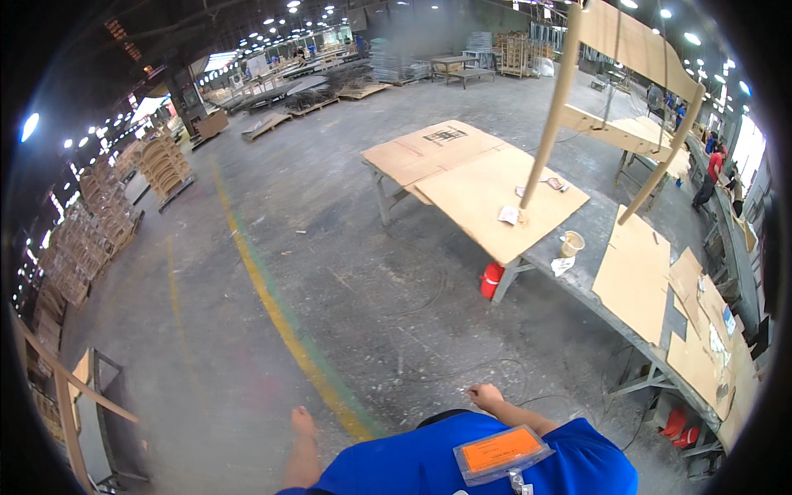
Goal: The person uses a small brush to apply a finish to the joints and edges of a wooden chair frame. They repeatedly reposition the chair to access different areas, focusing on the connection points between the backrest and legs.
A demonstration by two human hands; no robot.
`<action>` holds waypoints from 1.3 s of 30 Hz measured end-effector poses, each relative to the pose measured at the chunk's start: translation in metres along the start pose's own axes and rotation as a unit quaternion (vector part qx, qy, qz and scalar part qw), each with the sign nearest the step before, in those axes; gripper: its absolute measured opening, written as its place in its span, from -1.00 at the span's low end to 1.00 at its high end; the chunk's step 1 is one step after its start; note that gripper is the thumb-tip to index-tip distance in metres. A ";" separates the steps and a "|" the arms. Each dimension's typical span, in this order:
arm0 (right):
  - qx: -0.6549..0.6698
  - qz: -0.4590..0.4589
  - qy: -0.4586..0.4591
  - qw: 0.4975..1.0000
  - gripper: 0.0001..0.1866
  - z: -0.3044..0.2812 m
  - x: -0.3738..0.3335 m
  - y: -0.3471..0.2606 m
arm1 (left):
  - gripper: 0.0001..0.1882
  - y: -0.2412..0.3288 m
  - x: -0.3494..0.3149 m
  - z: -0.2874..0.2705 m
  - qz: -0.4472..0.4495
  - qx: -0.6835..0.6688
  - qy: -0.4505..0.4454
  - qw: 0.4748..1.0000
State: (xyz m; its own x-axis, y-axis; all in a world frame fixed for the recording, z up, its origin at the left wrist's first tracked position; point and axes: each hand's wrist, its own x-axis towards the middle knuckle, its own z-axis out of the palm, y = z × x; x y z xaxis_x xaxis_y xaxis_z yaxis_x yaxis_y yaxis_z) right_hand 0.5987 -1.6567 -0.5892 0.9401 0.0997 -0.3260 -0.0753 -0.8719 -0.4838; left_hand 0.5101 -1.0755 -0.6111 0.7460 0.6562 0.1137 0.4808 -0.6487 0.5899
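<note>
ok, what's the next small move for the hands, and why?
I'd probably step toward the bench, to bring the right hand nearer the wooden frame standing on it. Both hands are clear of the bench, and I see nothing held in either. The right is the closer one; the left hand is farther off.

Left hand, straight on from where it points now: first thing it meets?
The way looks free as far as the picture shows. Ahead of the left hand the line passes over the floor and its painted yellow stripe; the hand's height above them is unclear.
</note>
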 end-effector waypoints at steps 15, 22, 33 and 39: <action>0.197 0.426 0.320 0.823 -0.73 -0.105 -0.222 0.312 | -0.87 0.371 -0.179 0.244 -0.235 -0.218 -0.612 0.723; 0.258 0.720 0.444 0.467 -0.70 -0.039 -0.363 0.316 | -0.78 0.494 -0.181 0.372 -0.048 -0.009 -0.715 0.697; 0.338 0.792 0.466 0.205 -0.73 0.016 -0.278 0.195 | -0.96 0.765 -0.209 0.613 -0.124 -0.085 -0.801 0.580; 0.346 0.779 0.470 0.229 -0.72 0.013 -0.251 0.184 | -0.68 0.949 -0.293 0.640 -0.100 -0.259 -0.813 0.511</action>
State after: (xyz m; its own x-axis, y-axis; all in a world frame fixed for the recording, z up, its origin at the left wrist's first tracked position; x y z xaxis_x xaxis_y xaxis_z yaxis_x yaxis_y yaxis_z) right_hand 0.3448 -1.8362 -0.6074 -0.7758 -0.5039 -0.3798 -0.2910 0.8198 -0.4933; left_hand 1.0427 -2.1300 -0.5963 0.3044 -0.7725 -0.5574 0.7501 -0.1663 0.6401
